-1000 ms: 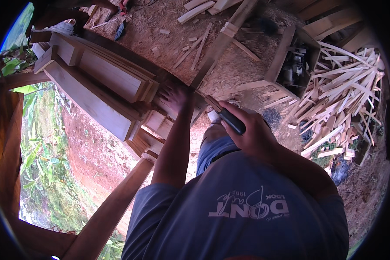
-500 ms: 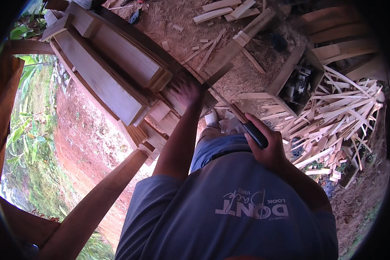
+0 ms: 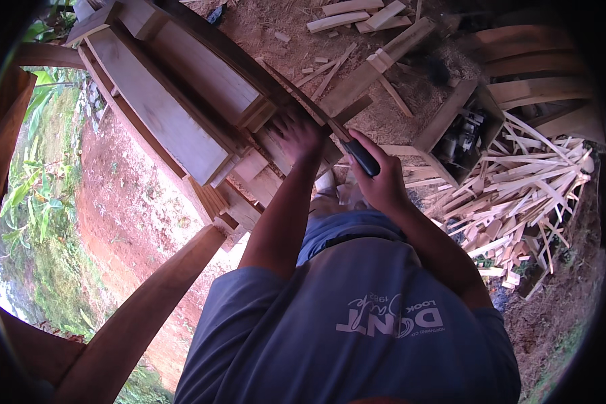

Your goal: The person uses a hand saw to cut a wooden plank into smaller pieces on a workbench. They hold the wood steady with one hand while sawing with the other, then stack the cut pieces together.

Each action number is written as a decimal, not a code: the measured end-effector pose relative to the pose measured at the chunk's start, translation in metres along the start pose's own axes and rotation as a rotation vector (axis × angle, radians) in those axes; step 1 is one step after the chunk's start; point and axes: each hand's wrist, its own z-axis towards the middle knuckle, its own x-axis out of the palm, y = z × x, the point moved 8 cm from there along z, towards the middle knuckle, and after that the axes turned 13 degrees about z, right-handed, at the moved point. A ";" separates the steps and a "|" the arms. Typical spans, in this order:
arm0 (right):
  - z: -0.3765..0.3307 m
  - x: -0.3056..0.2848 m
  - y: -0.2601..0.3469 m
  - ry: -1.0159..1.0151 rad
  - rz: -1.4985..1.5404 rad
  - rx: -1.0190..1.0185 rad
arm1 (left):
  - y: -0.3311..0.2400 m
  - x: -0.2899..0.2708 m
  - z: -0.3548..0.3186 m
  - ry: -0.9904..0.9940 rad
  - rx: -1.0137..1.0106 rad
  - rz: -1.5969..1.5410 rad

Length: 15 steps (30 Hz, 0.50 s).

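Outdoor wood shop: red dirt ground [image 3: 124, 202] at far left, sawdust and offcuts beyond the hands. Left to right:

- Curved timber post [image 3: 135, 316] down-left of both hands, well apart from them.
- Stack of pale wooden frames [image 3: 182, 114] runs up-left from the left hand; long axis goes from upper left to lower right, ending right at that hand.
- Left hand [image 3: 297, 137] lies flat, fingers spread, pressing on the near end of the stack. Holds nothing; it's bracing.
- Handsaw [image 3: 337, 131]: blade is a thin dark strip slanting up-left from the right hand, passing just beside the left hand's fingers on their far side. Blade axis roughly parallel to the stack's length, so the cut line sits between the two hands. Can't tell whether the teeth are touching wood.
- Right hand [image 3: 377, 178] wrapped tight round the saw's dark handle, just right of the left hand and a bit nearer the body. Right hand is the one on the tool; left is nearer the workpiece.
- Open wooden box [image 3: 444, 128] with dark tools inside, right of the grip, apart.
- Heap of thin wood strips [image 3: 532, 188] farther right, well apart.

Risk read: left fingers close to the blade line.
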 end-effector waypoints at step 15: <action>-0.044 -0.023 0.033 0.002 -0.073 0.060 | 0.002 -0.013 -0.001 0.078 0.048 -0.132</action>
